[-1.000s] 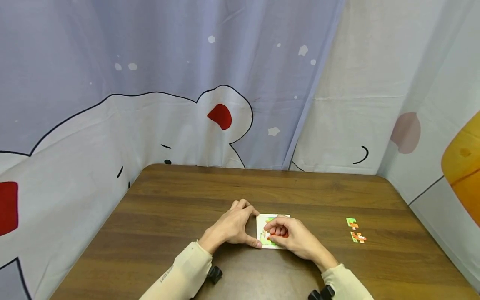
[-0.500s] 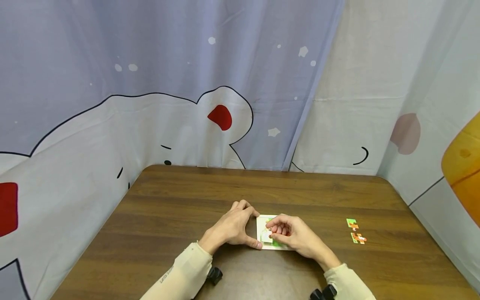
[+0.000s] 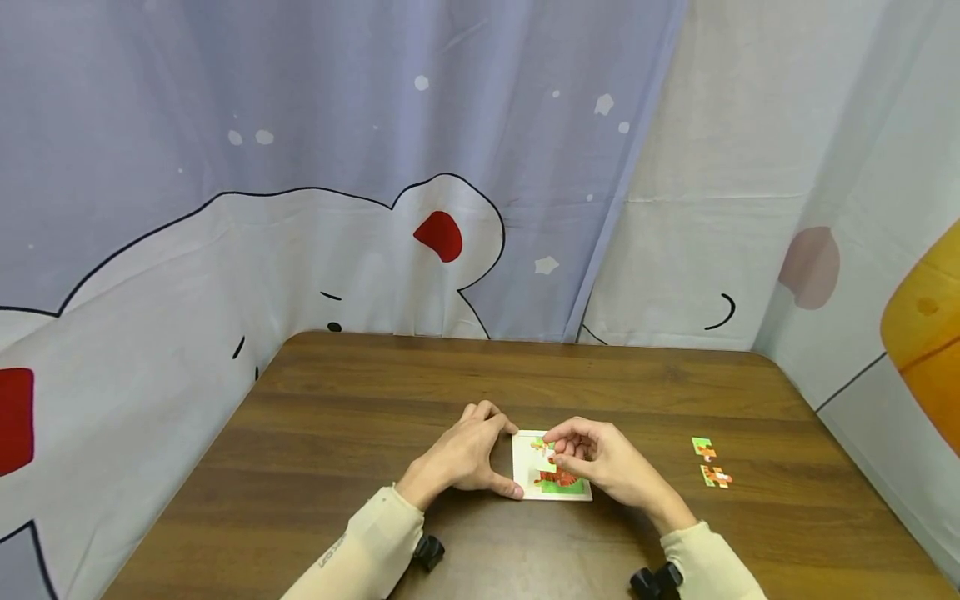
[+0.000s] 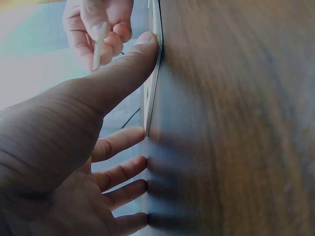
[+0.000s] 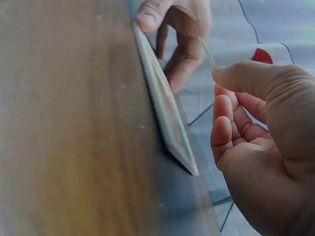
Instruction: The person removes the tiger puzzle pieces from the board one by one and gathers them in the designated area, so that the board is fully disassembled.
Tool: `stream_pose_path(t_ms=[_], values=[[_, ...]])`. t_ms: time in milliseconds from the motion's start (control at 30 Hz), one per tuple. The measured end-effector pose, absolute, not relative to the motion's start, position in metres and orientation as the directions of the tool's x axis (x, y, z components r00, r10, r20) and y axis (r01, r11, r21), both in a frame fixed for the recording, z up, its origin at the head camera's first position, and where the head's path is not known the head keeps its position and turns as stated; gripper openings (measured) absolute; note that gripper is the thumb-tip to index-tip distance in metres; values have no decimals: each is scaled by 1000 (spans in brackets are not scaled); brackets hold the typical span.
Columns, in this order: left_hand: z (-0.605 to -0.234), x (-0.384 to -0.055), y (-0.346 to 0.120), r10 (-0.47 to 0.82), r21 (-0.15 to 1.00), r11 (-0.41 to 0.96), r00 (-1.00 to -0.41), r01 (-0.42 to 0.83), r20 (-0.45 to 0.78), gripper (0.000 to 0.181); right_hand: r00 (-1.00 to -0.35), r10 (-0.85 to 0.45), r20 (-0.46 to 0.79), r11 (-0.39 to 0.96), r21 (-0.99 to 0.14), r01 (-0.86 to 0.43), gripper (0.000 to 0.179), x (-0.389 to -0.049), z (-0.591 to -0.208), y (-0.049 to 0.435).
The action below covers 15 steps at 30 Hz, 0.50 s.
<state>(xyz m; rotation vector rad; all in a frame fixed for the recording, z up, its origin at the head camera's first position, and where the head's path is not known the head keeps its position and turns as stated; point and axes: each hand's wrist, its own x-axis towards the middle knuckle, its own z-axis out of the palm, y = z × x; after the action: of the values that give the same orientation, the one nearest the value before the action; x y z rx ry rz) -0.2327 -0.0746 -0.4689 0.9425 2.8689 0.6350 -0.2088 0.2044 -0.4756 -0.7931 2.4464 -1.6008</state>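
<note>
A small cream-framed jigsaw board point(image 3: 527, 465) lies on the table, its lower right filled with red-and-green pieces and its upper part partly hidden behind my right hand. My left hand point(image 3: 465, 450) spans the board's left side, thumb on the near corner and index fingertip at the far corner. In the left wrist view its fingers point(image 4: 120, 172) are spread and fairly straight, fingertips down at the tabletop. Above the board, my right hand point(image 3: 600, 458) pinches a thin puzzle piece point(image 5: 206, 51) between thumb and fingers. The same puzzle piece point(image 4: 100, 46) appears edge-on in the left wrist view.
Two loose pieces, a green-and-orange one point(image 3: 703, 448) and an orange-and-white one point(image 3: 717, 476), lie on the brown wooden table point(image 3: 360, 417) to the right. A printed curtain point(image 3: 337, 250) hangs behind the table's far edge.
My right hand has shifted right over the board with the pinched piece, uncovering the red-and-green pieces at the lower right. My left hand has stayed at the board's left side.
</note>
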Motion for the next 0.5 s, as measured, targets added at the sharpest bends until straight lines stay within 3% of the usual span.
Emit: stream_pose_path(t_ms=[500], values=[[-468, -232, -75, 575, 398, 735, -816, 549, 63, 94, -900, -352, 259, 322, -869, -376, 19, -199, -456, 269]])
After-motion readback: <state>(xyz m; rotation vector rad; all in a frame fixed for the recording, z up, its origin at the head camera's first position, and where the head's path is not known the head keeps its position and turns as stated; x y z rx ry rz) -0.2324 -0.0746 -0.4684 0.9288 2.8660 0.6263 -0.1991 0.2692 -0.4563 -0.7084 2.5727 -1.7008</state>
